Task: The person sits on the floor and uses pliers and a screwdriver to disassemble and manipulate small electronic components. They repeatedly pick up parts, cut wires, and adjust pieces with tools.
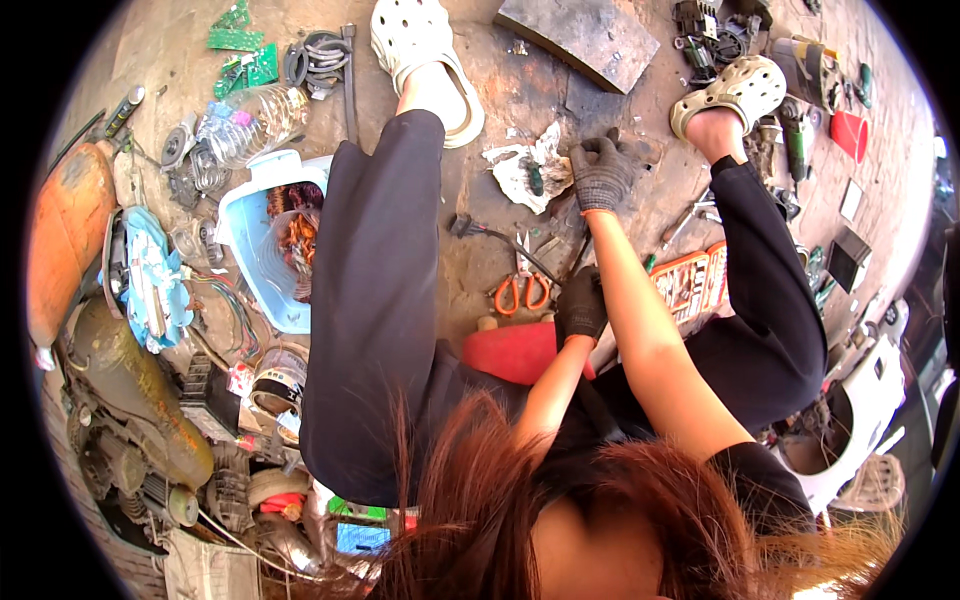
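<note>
Gloved right hand (605, 172) lies at 1 o'clock from picture centre, fingers bent; cannot tell if they grip anything. Crumpled white sheet (512, 166) just at its 9 o'clock. Gloved left hand (582, 305) sits nearer the body; closure cannot be told. Black cable (514, 244): long axis 10-to-4 o'clock, plug toward 10, lower end near left hand. Orange-handled scissors (523, 268) at left hand's 10 o'clock, blades pointing 12.
</note>
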### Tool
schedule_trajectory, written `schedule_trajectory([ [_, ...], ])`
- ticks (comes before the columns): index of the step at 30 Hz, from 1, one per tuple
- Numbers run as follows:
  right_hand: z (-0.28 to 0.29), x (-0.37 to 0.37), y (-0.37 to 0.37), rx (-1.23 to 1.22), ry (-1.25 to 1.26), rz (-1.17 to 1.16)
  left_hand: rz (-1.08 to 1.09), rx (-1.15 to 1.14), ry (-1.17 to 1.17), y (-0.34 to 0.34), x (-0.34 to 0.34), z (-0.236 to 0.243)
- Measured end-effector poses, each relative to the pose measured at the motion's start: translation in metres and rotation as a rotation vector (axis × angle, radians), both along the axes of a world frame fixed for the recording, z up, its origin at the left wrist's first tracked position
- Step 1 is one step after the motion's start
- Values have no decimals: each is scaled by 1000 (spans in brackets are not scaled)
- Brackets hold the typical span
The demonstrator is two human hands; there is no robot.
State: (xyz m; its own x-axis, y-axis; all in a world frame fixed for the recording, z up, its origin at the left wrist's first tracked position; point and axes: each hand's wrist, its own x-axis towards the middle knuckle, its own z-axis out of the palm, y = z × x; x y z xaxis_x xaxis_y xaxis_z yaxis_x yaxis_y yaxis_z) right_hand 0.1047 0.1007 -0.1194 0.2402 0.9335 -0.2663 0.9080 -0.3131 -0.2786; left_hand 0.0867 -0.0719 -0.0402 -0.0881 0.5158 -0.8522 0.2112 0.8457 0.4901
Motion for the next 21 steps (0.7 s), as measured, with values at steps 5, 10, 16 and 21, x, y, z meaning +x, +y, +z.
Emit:
schedule_trajectory([
  [5,-8,-26,23,118,125,213,43,303,70,-11,10,-12],
  [10,-17,-66,71,126,294,64,-24,-34,-7,-1,2,-5],
  [16,-42,-104,110,125,308,-71,29,-24,-44,6,-7,12],
  [21,-55,-108,108,64,279,-250,26,-26,-57,-1,-2,7],
])
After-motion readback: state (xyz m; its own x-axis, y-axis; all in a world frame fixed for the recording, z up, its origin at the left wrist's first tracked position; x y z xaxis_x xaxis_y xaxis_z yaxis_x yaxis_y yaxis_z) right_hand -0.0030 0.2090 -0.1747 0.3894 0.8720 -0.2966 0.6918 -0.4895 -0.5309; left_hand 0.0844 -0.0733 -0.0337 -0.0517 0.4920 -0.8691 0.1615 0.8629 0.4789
